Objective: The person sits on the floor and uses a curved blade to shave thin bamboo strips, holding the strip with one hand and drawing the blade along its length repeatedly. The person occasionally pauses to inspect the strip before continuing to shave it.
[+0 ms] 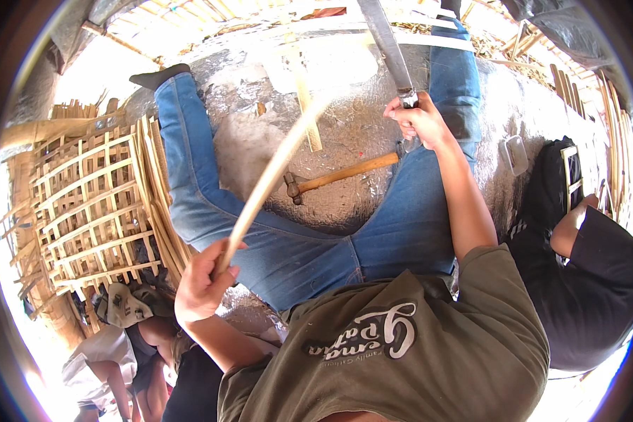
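My left hand [207,281] is closed round the lower end of a long pale bamboo strip [273,169], which slants up and to the right over my lap. My right hand [422,123] grips the handle of a machete [388,49] near my right knee, its broad grey blade reaching up to the far edge of the view. Blade and strip are apart. Between my legs a hammer [348,171] with a wooden handle lies on the floor. Beyond it rests another flat bamboo piece [308,116], partly washed out by glare.
At the left stands a woven bamboo lattice [91,204] beside a bundle of long strips [155,176]. A person in black [584,302] sits close on my right, and others are at the lower left. A clear plastic container [515,155] lies right of my leg.
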Demonstrator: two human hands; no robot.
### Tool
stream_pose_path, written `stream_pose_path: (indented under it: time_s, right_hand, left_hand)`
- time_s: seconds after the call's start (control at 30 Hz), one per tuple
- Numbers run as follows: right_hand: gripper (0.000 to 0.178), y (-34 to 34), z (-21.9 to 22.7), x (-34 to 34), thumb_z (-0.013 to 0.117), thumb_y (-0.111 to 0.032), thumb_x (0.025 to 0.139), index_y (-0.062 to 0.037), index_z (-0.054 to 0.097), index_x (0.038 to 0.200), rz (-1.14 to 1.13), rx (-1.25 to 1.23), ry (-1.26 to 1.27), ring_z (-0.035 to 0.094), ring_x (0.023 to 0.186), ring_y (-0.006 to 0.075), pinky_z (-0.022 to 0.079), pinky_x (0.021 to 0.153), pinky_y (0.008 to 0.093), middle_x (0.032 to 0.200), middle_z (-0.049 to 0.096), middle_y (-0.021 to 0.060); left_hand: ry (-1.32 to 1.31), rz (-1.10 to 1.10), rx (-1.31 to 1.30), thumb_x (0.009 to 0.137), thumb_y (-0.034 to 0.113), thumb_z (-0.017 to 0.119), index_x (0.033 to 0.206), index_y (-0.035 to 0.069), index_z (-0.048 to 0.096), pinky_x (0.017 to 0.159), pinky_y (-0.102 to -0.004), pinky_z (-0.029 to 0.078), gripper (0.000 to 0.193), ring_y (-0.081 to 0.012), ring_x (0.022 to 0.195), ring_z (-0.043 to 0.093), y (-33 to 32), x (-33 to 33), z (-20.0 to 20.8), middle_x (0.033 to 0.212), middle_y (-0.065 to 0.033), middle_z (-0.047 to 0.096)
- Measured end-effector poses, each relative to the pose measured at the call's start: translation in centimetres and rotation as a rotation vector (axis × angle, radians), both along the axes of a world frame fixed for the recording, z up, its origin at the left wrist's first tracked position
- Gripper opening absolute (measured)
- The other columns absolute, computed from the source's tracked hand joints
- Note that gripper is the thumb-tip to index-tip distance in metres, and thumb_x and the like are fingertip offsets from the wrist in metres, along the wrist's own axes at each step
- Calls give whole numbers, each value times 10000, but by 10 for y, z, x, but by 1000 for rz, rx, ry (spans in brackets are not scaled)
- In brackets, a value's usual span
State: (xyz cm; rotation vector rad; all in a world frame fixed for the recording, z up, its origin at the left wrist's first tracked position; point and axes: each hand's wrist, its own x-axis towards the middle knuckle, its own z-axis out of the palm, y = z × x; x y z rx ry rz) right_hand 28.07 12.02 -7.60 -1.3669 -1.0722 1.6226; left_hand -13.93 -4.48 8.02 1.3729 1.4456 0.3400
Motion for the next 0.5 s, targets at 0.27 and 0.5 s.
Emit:
stream_pose_path:
  time_s: [0.27, 0.5]
  right_hand:
    - [58, 2, -5, 0, 673, -31, 838, 8, 662, 880, 20, -27, -36, 410, 470, 65, 324, 430, 264, 582, 467, -22]
    - [109, 2, -7, -2, 727, -94, 874, -16, 652, 866, 18, -24, -65, 424, 463, 65, 327, 419, 267, 577, 480, -31]
  left_hand:
    - [-384, 635, 220, 979, 75, 528, 1292, -38, 527, 398, -192, 188, 333, 13, 445, 273, 10, -10, -10, 596, 101, 334]
    - [-275, 564, 163, 1040, 188, 564, 1241, 33, 576, 379, -209, 161, 254, 14, 438, 276, 11, 12, -35, 575, 120, 330]
